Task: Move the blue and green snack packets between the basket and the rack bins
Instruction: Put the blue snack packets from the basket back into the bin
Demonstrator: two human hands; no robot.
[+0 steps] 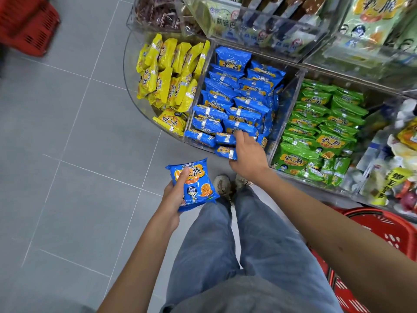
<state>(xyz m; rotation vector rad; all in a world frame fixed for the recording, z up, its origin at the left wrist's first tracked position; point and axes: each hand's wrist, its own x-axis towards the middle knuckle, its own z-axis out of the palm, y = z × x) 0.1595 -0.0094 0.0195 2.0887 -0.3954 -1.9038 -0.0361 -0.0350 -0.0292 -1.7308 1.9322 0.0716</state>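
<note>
My left hand [174, 195] grips a blue snack packet [194, 185] flat in front of my legs, thumb across its face. My right hand [247, 154] reaches into the front of the clear bin of blue packets [234, 98] and grips a blue packet [225, 152] at the bin's front edge. The bin of green packets [320, 132] stands to its right, untouched. A red basket [383, 231] sits on the floor at the lower right, behind my right arm; its inside is hidden.
A bin of yellow packets [171, 77] curves round the rack's left end. Upper acrylic bins [259, 23] overhang the blue and green ones. More mixed snacks [397, 159] fill the far right. Another red basket [29, 26] stands top left on the grey tiled floor.
</note>
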